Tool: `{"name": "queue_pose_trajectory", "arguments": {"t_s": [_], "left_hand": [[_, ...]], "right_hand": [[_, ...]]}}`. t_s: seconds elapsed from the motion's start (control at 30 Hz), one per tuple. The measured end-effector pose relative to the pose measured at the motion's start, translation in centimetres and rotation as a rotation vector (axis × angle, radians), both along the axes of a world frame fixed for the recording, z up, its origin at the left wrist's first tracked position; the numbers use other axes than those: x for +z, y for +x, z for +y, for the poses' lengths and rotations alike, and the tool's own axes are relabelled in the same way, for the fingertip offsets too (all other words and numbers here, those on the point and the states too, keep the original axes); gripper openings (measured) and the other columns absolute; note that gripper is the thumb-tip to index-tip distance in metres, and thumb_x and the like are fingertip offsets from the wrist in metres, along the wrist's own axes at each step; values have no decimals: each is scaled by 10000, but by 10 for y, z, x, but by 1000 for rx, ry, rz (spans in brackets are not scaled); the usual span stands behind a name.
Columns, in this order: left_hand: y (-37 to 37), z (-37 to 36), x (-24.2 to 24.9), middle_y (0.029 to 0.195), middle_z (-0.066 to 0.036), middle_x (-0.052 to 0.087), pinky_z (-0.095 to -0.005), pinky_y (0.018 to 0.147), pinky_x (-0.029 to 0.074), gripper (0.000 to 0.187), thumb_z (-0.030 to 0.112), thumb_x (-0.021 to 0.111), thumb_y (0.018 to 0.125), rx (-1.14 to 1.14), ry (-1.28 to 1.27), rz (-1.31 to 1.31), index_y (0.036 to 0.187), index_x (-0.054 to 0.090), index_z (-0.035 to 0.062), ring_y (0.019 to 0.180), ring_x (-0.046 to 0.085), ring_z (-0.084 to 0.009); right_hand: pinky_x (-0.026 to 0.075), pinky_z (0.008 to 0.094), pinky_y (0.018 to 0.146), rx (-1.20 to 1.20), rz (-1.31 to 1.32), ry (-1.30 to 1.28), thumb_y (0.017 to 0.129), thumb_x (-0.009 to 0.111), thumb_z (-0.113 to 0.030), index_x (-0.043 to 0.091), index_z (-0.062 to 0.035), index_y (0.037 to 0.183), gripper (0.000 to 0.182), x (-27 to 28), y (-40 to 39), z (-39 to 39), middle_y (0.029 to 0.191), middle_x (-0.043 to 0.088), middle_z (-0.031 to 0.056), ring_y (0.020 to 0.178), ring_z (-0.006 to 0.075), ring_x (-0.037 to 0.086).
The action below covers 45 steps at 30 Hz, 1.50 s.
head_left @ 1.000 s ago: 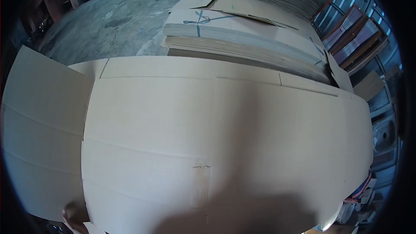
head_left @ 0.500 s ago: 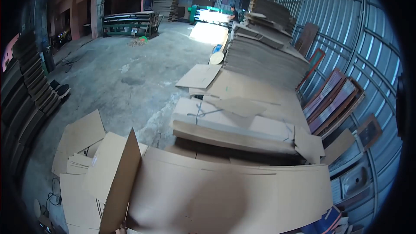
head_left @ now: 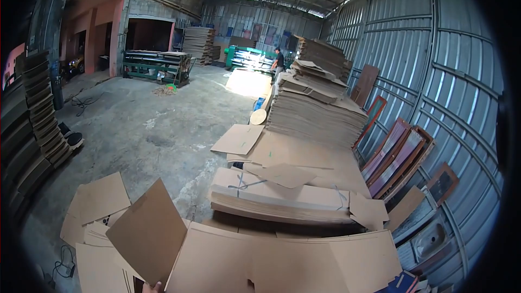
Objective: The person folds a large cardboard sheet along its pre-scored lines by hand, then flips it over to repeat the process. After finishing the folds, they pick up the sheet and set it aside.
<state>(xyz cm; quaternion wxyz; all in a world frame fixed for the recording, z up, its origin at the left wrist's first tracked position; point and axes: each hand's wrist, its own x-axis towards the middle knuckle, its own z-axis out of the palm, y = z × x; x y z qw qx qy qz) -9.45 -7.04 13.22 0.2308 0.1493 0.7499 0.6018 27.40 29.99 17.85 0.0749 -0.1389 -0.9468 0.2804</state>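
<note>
Only part of my left hand (head_left: 152,287) shows at the bottom edge of the view, its fingers closed on the lower corner of a brown cardboard sheet (head_left: 149,227). That sheet stands tilted up, its broad face toward me. Beside it on the right lies a wide stack of flat cardboard sheets (head_left: 282,260), slightly curved along its far edge. A small dark spot shows on this stack near the bottom; I cannot make out what it is. My right hand is out of view.
Loose cardboard pieces (head_left: 100,198) lie at the left. Beyond the wide stack sits a strapped cardboard bundle (head_left: 277,198), with a tall cardboard pile (head_left: 315,108) behind it. Framed panels (head_left: 396,157) lean by the right wall near a metal sink (head_left: 430,241). A person (head_left: 278,59) stands by a green machine (head_left: 252,57).
The cardboard sheet in my left hand has turned from nearly edge-on to show its broad face. My view has tilted up, showing more roof.
</note>
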Motion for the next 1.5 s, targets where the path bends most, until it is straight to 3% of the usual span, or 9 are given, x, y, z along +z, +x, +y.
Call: {"name": "queue_pose_trajectory", "arguments": {"t_s": [0.13,0.23,0.3,0.47,0.67,0.8,0.97,1.3,1.5], "left_hand": [[-19,0,6,795,-100,675,-315,507,551,466,399,616,1064,-47,-123,-57,1212,596,-42,620,663,-179],[-30,6,16,1204,-198,721,-416,1007,530,483,270,644,1042,-41,-79,178,1386,553,-58,1155,676,-303],[-36,19,52,1296,-185,677,-395,1081,478,553,390,630,1045,3,-134,-123,1404,582,-28,1249,627,-264],[-59,58,76,1299,-170,684,-392,1012,511,717,553,642,1011,229,-66,-70,1396,581,-49,1150,643,-251],[-68,64,40,1287,-149,661,-412,1002,545,459,332,653,1051,351,430,-252,1331,598,-27,1164,653,-243],[-64,64,50,1386,-144,609,-455,1034,548,501,249,668,1041,324,550,-422,1434,514,-22,1221,634,-268],[-69,64,31,1415,-138,610,-426,1137,449,579,272,700,1019,421,513,-345,1467,497,-33,1322,568,-273],[-84,58,16,1309,-121,675,-395,1045,536,405,225,647,1041,411,360,-412,1350,592,-31,1170,664,-235],[-73,70,54,1289,-98,681,-399,1066,520,423,241,663,1033,372,595,-332,1345,594,-36,1205,644,-231]], "right_hand": [[563,475,924,-204,247,16,800,785,-146,742,-60,1099,314,79,-15,14,1206,697,207,1110,383,682],[549,414,824,-454,404,-15,839,810,-162,734,-57,1008,213,131,-26,27,1021,731,130,931,282,702],[544,381,746,-678,518,169,823,798,-109,737,-86,971,162,141,-20,43,922,720,83,841,249,690],[549,422,813,-953,672,385,895,671,-59,696,27,964,113,191,9,87,898,716,162,871,319,697],[575,402,828,-1230,538,547,961,787,-271,765,66,1114,370,198,103,135,1033,779,209,877,289,739],[509,415,571,-1414,572,590,958,793,-367,768,126,899,497,227,155,146,727,746,189,564,186,569],[600,420,805,-1414,998,457,871,871,-230,734,63,1057,374,262,147,130,1004,763,173,877,275,711],[569,343,748,-1590,747,426,973,777,-347,754,93,1054,448,307,194,135,980,774,144,783,159,653],[575,335,776,-1369,1096,443,1022,723,-280,717,67,1160,374,353,170,113,1048,755,107,873,159,679]]}}
